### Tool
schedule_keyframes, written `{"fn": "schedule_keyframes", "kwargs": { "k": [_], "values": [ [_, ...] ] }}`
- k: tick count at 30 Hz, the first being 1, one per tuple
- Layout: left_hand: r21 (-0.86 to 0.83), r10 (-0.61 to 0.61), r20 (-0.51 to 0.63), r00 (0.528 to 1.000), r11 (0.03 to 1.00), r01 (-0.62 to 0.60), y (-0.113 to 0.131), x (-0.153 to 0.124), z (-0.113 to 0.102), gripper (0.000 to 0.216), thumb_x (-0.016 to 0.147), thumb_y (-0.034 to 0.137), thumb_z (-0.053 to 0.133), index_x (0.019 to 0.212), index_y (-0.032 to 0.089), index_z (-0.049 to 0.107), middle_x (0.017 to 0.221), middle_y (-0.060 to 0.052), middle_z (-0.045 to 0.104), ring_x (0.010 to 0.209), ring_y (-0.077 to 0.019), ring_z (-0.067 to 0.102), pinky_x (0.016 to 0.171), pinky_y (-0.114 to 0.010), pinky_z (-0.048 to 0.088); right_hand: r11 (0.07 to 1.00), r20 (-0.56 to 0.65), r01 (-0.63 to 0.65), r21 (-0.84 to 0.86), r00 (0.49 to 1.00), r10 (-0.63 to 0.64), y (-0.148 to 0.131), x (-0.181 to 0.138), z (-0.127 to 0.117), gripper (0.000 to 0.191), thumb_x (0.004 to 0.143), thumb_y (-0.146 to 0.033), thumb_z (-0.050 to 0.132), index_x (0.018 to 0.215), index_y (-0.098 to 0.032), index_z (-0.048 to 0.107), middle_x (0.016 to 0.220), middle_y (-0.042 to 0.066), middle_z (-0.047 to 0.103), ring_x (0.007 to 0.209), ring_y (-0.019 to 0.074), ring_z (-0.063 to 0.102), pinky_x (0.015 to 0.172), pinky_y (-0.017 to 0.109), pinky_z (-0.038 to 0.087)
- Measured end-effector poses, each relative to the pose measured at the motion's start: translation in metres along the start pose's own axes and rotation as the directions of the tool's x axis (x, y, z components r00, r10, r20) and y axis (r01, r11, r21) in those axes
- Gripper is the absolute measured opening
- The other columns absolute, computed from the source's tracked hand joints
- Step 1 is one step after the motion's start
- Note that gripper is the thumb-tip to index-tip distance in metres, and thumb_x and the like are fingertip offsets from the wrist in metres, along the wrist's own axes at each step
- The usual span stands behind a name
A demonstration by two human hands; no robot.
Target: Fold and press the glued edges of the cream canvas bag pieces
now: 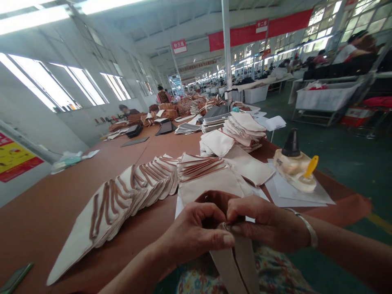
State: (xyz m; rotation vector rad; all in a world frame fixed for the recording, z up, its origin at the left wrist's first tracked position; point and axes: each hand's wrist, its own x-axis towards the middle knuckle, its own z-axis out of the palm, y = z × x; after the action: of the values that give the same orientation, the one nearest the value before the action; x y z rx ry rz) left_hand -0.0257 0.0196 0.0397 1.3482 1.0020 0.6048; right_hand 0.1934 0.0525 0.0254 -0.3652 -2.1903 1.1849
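Both my hands meet over my lap at the table's front edge, pinching a beige piece (225, 267) with a brown side. It looks like fabric or leather and hangs down in two flaps. My left hand (199, 232) is closed on its edge, thumb lying along the near side. Close against it, my right hand (269, 223) grips the same edge between thumb and fingers; a bracelet circles that wrist. The brown part (214, 197) curves up behind my fingers. Just beyond lies a stack of beige pieces with brown strips (202, 167); my fingers cover the exact pinch point.
A fanned row of similar beige pieces (122, 204) runs along the brown table (76, 192). At right, a glue pot (290, 163) with a yellow-handled tool (311, 166) stands on white paper. More stacks (245, 126) lie farther back. A phone-like object (15, 279) rests at lower left.
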Motion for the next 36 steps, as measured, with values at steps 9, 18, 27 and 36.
{"fn": "schedule_keyframes", "kwargs": {
  "k": [9,18,27,36],
  "values": [
    [-0.06,-0.032,0.038,0.999,0.998,0.034,-0.006,0.006,0.007,0.032,0.07,0.038,0.082,0.08,0.01,0.069,0.074,-0.003,0.062,0.066,-0.0113,0.048,0.059,-0.023,0.033,0.998,-0.039,-0.064,0.006,0.997,0.064,0.012,-0.01,0.002,0.025,0.098,-0.028,0.043,0.077,-0.018,0.052,0.075,-0.001,0.049,0.071,0.0133,0.044,0.068,0.024,0.039],
    [0.047,-0.128,-0.035,0.991,0.99,0.13,-0.016,0.01,0.012,0.018,0.074,0.03,0.07,0.079,0.012,0.069,0.068,0.0,0.057,0.06,-0.0101,0.044,0.053,-0.022,0.029,0.952,-0.072,-0.019,-0.305,0.997,-0.003,0.019,-0.014,0.016,0.018,0.098,-0.022,0.04,0.081,-0.021,0.046,0.077,0.002,0.054,0.072,0.0165,0.05,0.069,0.029,0.042],
    [0.238,-0.082,-0.127,0.988,0.965,0.111,-0.014,0.007,0.024,0.017,0.083,0.023,0.051,0.074,0.013,0.062,0.068,0.001,0.05,0.061,-0.0102,0.039,0.052,-0.023,0.027,0.876,-0.129,0.116,-0.468,0.972,-0.197,0.022,-0.018,0.017,0.014,0.1,-0.018,0.039,0.093,-0.019,0.051,0.079,0.004,0.059,0.071,0.0159,0.054,0.067,0.027,0.045],
    [0.316,-0.016,-0.07,0.997,0.948,0.037,-0.011,0.004,0.024,0.023,0.088,0.029,0.05,0.073,0.014,0.057,0.066,0.002,0.044,0.062,-0.01,0.036,0.052,-0.023,0.027,0.857,-0.032,0.178,-0.483,0.975,-0.22,0.006,-0.016,0.009,0.013,0.097,-0.014,0.041,0.09,-0.02,0.05,0.076,0.001,0.056,0.066,0.0136,0.05,0.06,0.025,0.039]
  ]
}}
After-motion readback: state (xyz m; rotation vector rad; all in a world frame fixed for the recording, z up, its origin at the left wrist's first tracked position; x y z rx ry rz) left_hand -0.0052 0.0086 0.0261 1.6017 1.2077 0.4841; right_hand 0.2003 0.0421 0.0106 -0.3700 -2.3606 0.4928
